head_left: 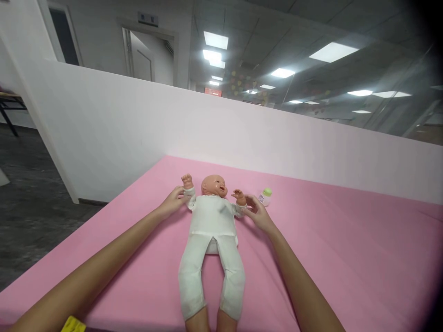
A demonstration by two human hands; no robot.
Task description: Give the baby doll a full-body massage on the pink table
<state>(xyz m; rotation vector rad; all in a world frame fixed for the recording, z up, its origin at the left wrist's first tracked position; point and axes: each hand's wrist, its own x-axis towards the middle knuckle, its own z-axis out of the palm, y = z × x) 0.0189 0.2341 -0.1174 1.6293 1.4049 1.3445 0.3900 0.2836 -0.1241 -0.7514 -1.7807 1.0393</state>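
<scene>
A baby doll (212, 216) in white cloth clothing lies on its back on a pink-covered table (138, 258), its head toward the far side and turned a little to the right. Its forearms point upward. My left hand (173, 201) is closed around the doll's arm on the left, at the white sleeve below the doll's hand. On the other side, my right hand (258, 213) grips the doll's other arm by the sleeve, near its wrist. Some of my fingertips are hidden behind the sleeves.
Just beyond my right hand stands a small bottle (266, 196) with a green cap. A white partition wall (242, 133) runs along the table's far edge. Dark floor (44, 198) shows at the left. Something yellow (73, 324) lies at the bottom left.
</scene>
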